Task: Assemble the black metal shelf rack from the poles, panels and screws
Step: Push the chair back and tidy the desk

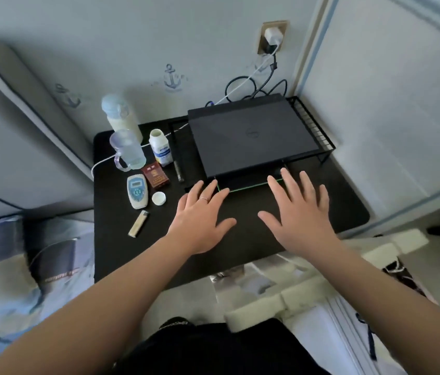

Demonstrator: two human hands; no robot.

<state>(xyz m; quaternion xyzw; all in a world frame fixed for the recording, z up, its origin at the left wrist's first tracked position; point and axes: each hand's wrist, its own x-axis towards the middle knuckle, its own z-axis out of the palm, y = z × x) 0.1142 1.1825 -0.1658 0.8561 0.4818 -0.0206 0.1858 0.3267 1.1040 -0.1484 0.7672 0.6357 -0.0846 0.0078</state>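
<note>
The black metal shelf rack [312, 123] stands on the far right part of a black table [121, 255]. A closed black laptop [251, 136] lies on top of it. Under the rack's front edge lies a flat black item with a green edge [240, 188]. My left hand [200, 215] lies flat on the table with straight spread fingers, its fingertips at the green-edged item's left corner. My right hand [298, 212] lies flat too, fingers spread, its fingertips over that item's right end. Neither hand holds anything.
Left of the rack stand a baby bottle [120, 117], a clear cup [128, 150], a white pill bottle [160, 147], a red box [155, 176], a remote [137, 190], a white cap [158, 198] and a lighter [138, 223]. Cables [256, 87] run to a wall socket. White foam blocks [275, 307] lie below the table.
</note>
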